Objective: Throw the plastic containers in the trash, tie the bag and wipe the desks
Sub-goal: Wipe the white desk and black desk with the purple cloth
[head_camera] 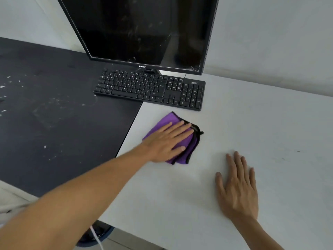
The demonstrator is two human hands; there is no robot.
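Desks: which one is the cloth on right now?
The white desk; the left hand presses the purple cloth there. The black desk shows white specks.

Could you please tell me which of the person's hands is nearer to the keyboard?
The left. The left hand lies flat on the purple cloth, just in front of the keyboard. The right hand rests flat on the white desk, farther back toward the person.

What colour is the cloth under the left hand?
Purple cloth with black edging, seen in the head view.
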